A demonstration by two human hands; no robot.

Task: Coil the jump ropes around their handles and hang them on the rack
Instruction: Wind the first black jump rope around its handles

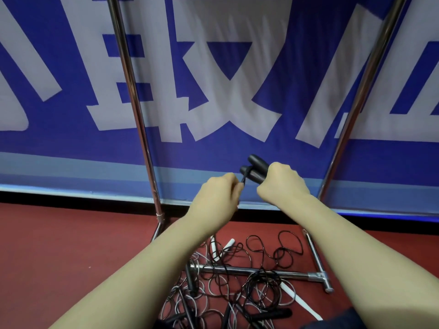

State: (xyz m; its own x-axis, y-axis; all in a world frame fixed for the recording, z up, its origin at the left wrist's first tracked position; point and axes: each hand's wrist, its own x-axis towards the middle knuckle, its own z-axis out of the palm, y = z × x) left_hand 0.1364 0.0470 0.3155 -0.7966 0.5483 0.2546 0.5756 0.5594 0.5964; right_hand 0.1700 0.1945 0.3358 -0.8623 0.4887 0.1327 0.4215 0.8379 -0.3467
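Fingers of right hand (282, 184) clamped round two black handles (255, 165), fingers of left hand (217, 194) pinching black cord (244, 178), tangled jump ropes (237, 284) on floor (71, 245) across rack base bar (292, 273)

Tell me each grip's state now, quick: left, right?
Left grip: closed, pinching the black rope beside the handles.
Right grip: closed around the two black handles.

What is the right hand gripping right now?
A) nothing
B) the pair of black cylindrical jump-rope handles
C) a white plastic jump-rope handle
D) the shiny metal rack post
B: the right hand curls round the pair of black cylindrical jump-rope handles, while the left hand pinches the thin black cord beside them.
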